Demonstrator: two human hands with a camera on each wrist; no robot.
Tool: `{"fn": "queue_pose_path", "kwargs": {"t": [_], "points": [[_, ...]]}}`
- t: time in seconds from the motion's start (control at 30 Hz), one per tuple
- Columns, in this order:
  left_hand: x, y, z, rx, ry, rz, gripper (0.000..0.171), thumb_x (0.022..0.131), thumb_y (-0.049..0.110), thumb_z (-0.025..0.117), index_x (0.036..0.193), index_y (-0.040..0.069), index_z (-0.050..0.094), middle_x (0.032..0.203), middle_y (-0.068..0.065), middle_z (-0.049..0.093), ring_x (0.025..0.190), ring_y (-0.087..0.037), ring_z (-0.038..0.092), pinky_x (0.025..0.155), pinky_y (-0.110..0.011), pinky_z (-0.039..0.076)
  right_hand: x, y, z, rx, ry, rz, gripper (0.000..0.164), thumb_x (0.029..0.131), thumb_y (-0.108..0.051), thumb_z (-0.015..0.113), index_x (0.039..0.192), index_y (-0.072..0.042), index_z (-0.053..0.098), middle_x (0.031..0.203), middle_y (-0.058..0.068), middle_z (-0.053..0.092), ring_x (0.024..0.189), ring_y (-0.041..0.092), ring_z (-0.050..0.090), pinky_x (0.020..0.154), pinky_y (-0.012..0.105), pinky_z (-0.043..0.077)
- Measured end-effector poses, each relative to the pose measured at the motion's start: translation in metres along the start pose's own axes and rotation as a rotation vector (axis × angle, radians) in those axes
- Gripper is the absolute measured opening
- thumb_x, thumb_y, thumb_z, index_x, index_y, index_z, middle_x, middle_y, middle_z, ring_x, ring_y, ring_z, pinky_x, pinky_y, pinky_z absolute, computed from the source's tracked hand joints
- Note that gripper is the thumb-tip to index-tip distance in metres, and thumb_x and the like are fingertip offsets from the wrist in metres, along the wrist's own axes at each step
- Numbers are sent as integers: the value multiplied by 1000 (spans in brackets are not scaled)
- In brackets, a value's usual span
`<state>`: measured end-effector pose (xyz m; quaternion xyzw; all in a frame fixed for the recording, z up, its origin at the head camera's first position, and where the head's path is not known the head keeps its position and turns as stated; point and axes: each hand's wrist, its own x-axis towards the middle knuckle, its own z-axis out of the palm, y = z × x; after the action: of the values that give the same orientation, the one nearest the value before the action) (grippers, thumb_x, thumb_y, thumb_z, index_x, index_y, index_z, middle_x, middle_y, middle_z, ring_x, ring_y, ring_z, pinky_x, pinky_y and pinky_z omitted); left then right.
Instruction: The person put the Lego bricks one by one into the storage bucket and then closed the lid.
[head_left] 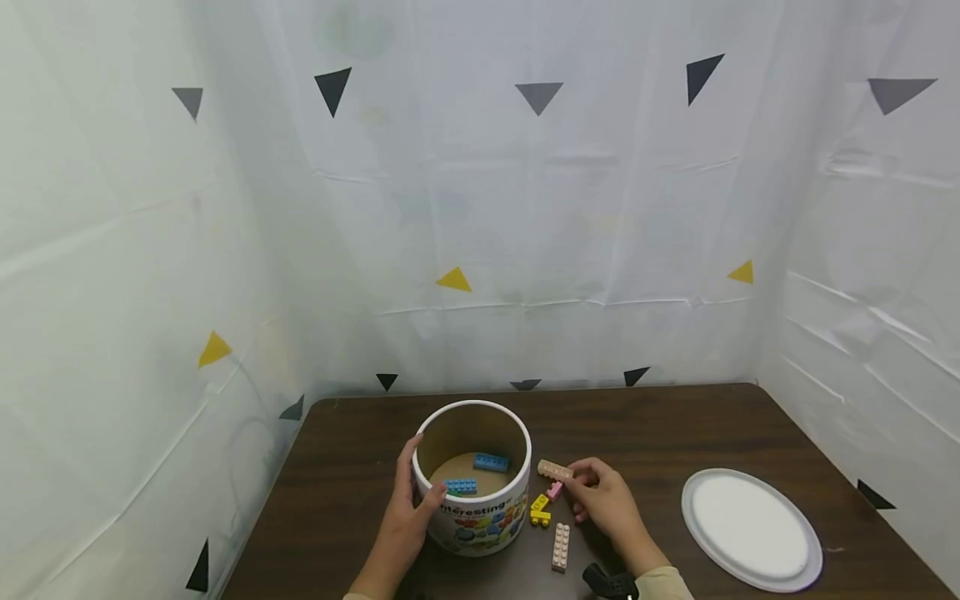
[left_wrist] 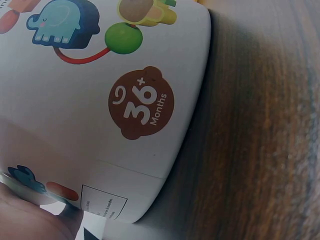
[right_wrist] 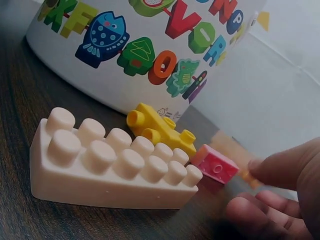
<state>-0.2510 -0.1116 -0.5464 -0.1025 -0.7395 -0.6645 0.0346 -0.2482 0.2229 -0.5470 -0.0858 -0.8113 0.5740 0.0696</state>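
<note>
My left hand point(head_left: 405, 517) grips the white printed bucket point(head_left: 483, 533) at its left side, thumb over the near rim. Inside the bucket lie two blue building bricks, one farther back point(head_left: 491, 462) and one nearer point(head_left: 461, 486). To the bucket's right, my right hand point(head_left: 611, 504) pinches the end of a beige brick point(head_left: 553, 471) between thumb and fingers; the right wrist view shows that brick blurred behind the thumb. Close by lie a pink brick point(right_wrist: 216, 164), yellow bricks point(right_wrist: 160, 127) and a second beige brick point(right_wrist: 115, 160) with two rows of studs.
A round white lid point(head_left: 752, 529) lies on the right of the dark wooden table point(head_left: 637, 425). White sheets point(head_left: 525, 208) with coloured triangles hang behind and at both sides. A black band point(head_left: 609, 582) is around my right wrist.
</note>
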Motion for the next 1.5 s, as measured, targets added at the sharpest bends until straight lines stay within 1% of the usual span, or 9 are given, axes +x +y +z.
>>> {"fn": "queue_pose_path", "kwargs": {"t": [0.1, 0.23, 0.33, 0.5, 0.8, 1.0, 1.2, 1.3, 1.5], "points": [[1, 1, 0, 6, 5, -1, 79, 104, 43, 71, 168, 48, 25, 180, -14, 21, 159, -49, 31, 122, -75, 28, -1, -4, -1, 31, -2, 1, 26, 103, -14, 76, 122, 1, 68, 101, 15, 70, 63, 21, 65, 54, 32, 58], [1, 0, 1, 2, 9, 21, 80, 104, 39, 71, 168, 46, 25, 179, -16, 23, 157, -49, 35, 120, -72, 31, -1, -4, -1, 71, -12, 25, 27, 106, -13, 71, 127, 2, 65, 111, 20, 71, 71, 23, 72, 58, 34, 60], [0, 0, 1, -8, 12, 30, 80, 104, 36, 72, 169, 45, 26, 179, -17, 24, 156, -48, 36, 120, -69, 33, 1, -3, 0, 89, -21, 35, 26, 108, -13, 67, 129, 2, 63, 110, 20, 73, 75, 24, 74, 60, 35, 61], [0, 0, 0, -4, 13, 9, 79, 103, 41, 72, 167, 48, 26, 180, -15, 22, 159, -49, 32, 122, -74, 28, 1, -4, -1, 96, -30, 44, 28, 111, -17, 64, 131, 3, 63, 107, 17, 74, 78, 24, 75, 61, 36, 61], [-2, -2, -6, 0, 40, 13, 80, 104, 39, 72, 168, 47, 25, 180, -14, 23, 159, -47, 32, 121, -72, 30, 8, -4, 6, 96, -79, 30, 30, 110, -18, 65, 132, 2, 61, 111, 20, 76, 76, 23, 73, 59, 35, 59], [-4, -2, -7, 10, 37, 13, 79, 104, 40, 72, 168, 48, 26, 180, -14, 23, 159, -48, 33, 121, -74, 29, 5, -3, 7, 115, -56, 43, 28, 110, -19, 66, 127, 3, 62, 107, 21, 76, 76, 25, 73, 58, 35, 58], [-2, -3, -10, 7, 41, 15, 79, 104, 40, 72, 168, 48, 25, 180, -16, 22, 158, -48, 34, 120, -71, 32, 7, -5, 9, 143, -45, 49, 30, 111, -25, 65, 125, 1, 63, 110, 22, 75, 81, 26, 76, 62, 36, 61], [-2, -4, -9, 3, 43, 22, 80, 104, 37, 72, 169, 47, 26, 180, -16, 23, 158, -48, 34, 120, -70, 32, 8, -6, 7, 184, -29, 44, 31, 111, -25, 65, 125, 2, 63, 111, 23, 74, 82, 28, 77, 64, 38, 63], [0, -5, -4, -10, 36, 13, 79, 104, 39, 73, 166, 53, 26, 180, -13, 23, 161, -46, 30, 123, -74, 25, 7, -7, 0, 303, 25, 52, 32, 112, -23, 63, 129, 4, 61, 110, 18, 75, 86, 25, 79, 70, 37, 65]]}}
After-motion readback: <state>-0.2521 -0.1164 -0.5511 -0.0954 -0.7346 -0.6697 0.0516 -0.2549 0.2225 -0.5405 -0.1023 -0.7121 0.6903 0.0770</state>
